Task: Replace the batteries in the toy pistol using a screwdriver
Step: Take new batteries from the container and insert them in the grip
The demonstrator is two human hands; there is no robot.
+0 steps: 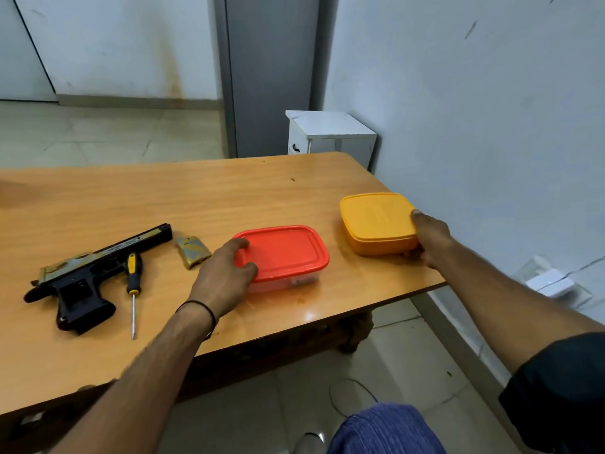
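Two tubs held: the left hand (226, 273) has its grip on the red-lidded tub (284, 253); the right hand (429, 240) clasps the yellow tub (376, 221), seemingly close to the worktop (196, 198) edge, where a tug could drop it; the toy pistol (82, 276) lies left, beside the screwdriver (133, 271).

Print on the toy pistol (85, 274) is illegible.

Single head-worn wide-angle view
It looks forward and down across the orange-brown wooden desk (183, 198) from close above its near edge, facing the white wall (474, 109) corner.
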